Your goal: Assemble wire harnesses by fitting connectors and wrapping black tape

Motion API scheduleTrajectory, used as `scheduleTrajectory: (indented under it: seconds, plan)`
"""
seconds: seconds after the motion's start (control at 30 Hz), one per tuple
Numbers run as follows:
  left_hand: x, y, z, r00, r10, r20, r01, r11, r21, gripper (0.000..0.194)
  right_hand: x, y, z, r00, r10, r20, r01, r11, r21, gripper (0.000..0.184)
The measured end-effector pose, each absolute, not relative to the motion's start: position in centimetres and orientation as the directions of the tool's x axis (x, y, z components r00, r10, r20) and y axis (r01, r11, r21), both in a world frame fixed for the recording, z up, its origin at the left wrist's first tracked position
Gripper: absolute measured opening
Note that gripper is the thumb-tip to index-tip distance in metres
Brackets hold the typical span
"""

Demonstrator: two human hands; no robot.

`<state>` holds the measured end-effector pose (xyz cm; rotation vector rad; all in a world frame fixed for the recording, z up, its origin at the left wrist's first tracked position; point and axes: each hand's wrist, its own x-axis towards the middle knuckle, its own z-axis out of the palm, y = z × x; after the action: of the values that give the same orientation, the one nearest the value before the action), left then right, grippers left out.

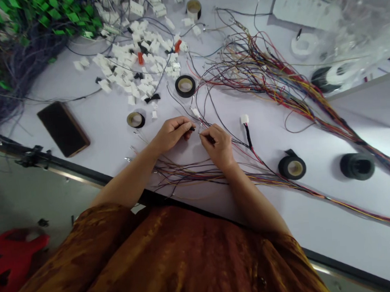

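Left hand: the left hand [175, 134] pinches a small black piece [192, 128] between thumb and forefinger; the other fingers curl in.
Right hand: the right hand [217, 145] faces it, near but apart, thumb and forefinger pressed together on what looks like a thin wire end [200, 128]; the exact grip is too small to tell.
Black piece: it sits at the left fingertips over the table; probably very light and rather stiff, easy to drop, so best held by its sides with the fingertips.
Wire end: likely light and springy, its tip easily bent; a hold on the insulation just behind the tip should spare it.
White connector: a small white connector [195, 113] lies just beyond the fingertips among loose wires; likely hard plastic, best taken by its body.
Lower wire bundle: the lower bundle [315, 193] runs under both forearms, limp-looking and apt to tangle.
Taped branch: a second connector [244, 119], on a black-wrapped lead, lies to the right of the hands.
Tape: a black roll [185, 86] lies beyond the hands, another roll [291, 167] to the right.
Farther out: a phone [63, 129] at left, a connector pile [131, 65] beyond, and an upper bundle [260, 80] at right.
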<state>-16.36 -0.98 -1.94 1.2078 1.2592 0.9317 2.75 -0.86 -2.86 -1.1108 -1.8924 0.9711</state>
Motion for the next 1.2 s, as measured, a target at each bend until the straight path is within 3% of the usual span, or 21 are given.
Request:
scheduleTrajectory:
  seconds: [0.33, 1.2]
  plan:
    - [-16.7, -0.96, -2.37, 0.138, 0.976, -0.17, 0.134, 0.151, 0.979, 0.03, 2.65, -1.33, -2.54, -0.384, 0.894, 0.232, 0.511, 0.415, -0.753, 0.02]
    - [-16.65, -0.93, -1.92, 0.139, 0.977, -0.162, 0.21, 0.131, 0.969, 0.027, 2.68, -1.31, -3.11, -0.386, 0.886, 0.256, 0.552, 0.444, -0.706, 0.021]
